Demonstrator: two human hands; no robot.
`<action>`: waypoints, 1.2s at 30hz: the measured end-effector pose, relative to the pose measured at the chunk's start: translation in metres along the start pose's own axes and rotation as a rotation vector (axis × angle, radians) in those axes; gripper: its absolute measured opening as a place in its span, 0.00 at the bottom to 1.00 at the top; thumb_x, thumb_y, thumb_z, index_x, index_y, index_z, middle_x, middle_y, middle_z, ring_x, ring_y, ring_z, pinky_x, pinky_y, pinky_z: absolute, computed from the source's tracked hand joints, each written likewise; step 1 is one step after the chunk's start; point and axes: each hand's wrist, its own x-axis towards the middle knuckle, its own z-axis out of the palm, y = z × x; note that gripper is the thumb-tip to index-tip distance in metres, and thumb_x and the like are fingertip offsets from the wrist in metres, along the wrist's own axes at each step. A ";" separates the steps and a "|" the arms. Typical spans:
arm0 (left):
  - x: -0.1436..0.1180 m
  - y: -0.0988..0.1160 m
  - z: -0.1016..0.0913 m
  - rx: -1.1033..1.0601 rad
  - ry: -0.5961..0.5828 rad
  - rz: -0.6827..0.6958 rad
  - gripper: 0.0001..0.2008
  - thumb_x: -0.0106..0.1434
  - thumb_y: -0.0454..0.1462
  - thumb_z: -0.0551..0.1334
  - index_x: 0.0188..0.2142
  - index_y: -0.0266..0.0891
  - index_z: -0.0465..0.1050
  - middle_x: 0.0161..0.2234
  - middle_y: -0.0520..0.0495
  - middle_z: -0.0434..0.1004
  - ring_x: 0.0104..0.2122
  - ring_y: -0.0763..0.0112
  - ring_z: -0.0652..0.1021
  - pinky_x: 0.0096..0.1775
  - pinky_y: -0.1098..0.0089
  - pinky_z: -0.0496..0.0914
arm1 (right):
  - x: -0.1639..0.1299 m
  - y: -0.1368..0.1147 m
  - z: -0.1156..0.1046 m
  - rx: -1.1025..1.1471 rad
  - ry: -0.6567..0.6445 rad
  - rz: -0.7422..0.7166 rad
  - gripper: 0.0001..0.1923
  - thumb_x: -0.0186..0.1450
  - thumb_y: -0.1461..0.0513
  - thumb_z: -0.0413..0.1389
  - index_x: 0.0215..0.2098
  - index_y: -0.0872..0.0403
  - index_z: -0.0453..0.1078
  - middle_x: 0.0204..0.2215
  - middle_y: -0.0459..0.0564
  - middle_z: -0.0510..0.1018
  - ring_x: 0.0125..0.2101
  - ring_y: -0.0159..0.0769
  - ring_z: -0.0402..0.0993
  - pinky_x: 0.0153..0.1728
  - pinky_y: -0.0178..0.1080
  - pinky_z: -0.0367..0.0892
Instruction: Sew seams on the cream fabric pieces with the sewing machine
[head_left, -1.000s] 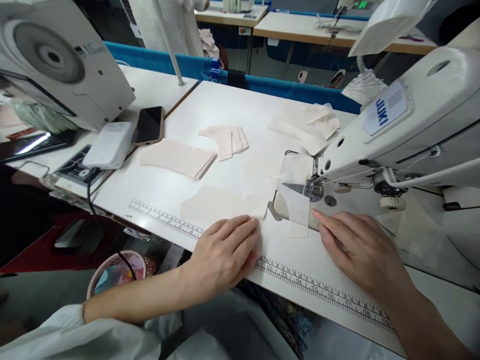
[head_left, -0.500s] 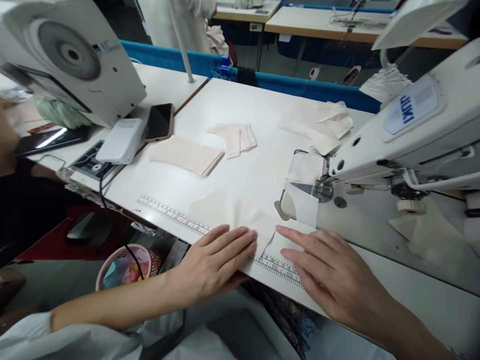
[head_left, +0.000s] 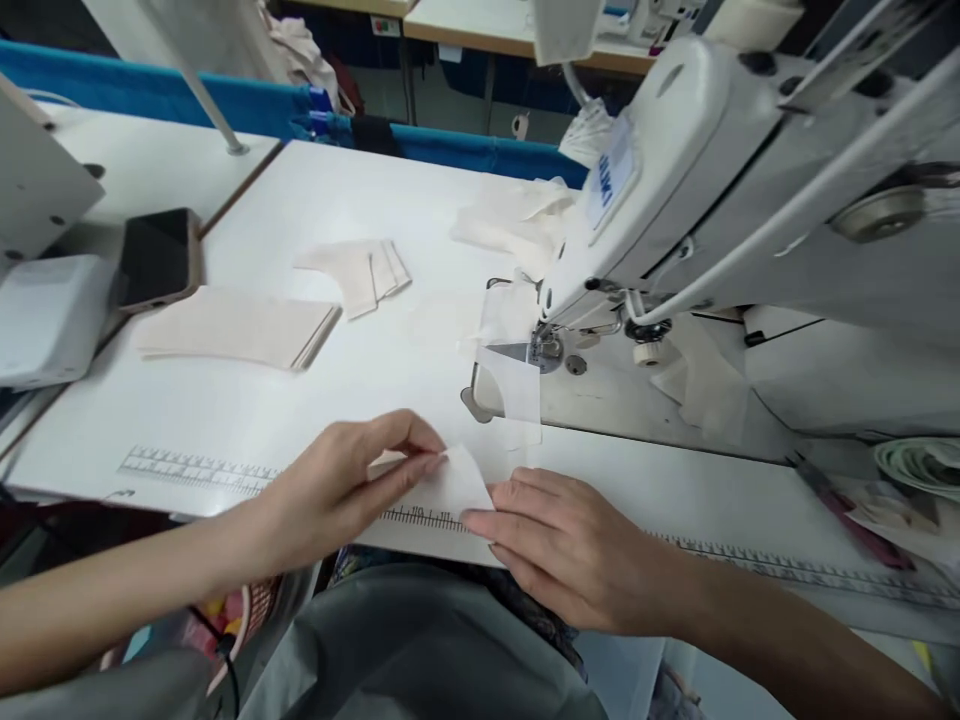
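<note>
bare table (head_left: 375,385) lies open left of the sewing machine (head_left: 675,200); fabric stack (head_left: 240,330) flanks it.

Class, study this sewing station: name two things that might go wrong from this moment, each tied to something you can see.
1. The left hand pinches the pale fabric piece at the table edge; it may slip off.
2. The white strip under the presser foot lies loose, apart from both hands, so it might shift or crease; the right hand only rests flat nearby.

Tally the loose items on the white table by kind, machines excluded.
Cream fabric stacks: 3
White fabric pieces: 2, one pinched in left hand, one under presser foot
Phones: 1
White boxes: 1
Total: 7
</note>
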 end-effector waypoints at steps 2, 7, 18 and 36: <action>0.028 0.005 -0.005 -0.074 -0.098 -0.083 0.10 0.69 0.40 0.54 0.38 0.39 0.71 0.26 0.53 0.74 0.24 0.77 0.72 0.24 0.77 0.64 | -0.001 0.002 -0.003 0.151 0.078 0.111 0.15 0.71 0.65 0.45 0.52 0.59 0.68 0.38 0.55 0.77 0.38 0.33 0.71 0.40 0.36 0.69; 0.097 0.008 -0.001 0.049 -0.291 -0.138 0.09 0.64 0.39 0.57 0.35 0.38 0.74 0.25 0.54 0.74 0.22 0.77 0.69 0.26 0.76 0.63 | -0.006 0.010 -0.013 0.542 0.140 0.475 0.15 0.70 0.62 0.47 0.51 0.58 0.70 0.33 0.50 0.75 0.30 0.30 0.72 0.30 0.33 0.69; 0.144 -0.006 0.017 0.397 -0.218 -0.019 0.06 0.61 0.34 0.58 0.32 0.37 0.73 0.28 0.51 0.78 0.26 0.73 0.75 0.30 0.73 0.66 | -0.004 0.029 -0.011 0.995 0.167 0.813 0.18 0.70 0.58 0.48 0.52 0.60 0.67 0.42 0.55 0.77 0.24 0.24 0.70 0.22 0.30 0.70; 0.151 -0.013 0.018 0.411 -0.232 -0.005 0.07 0.60 0.36 0.56 0.30 0.38 0.72 0.26 0.52 0.76 0.24 0.75 0.72 0.28 0.73 0.64 | 0.001 0.035 -0.017 1.022 0.117 0.901 0.16 0.70 0.61 0.48 0.51 0.60 0.69 0.34 0.49 0.77 0.18 0.21 0.68 0.20 0.29 0.68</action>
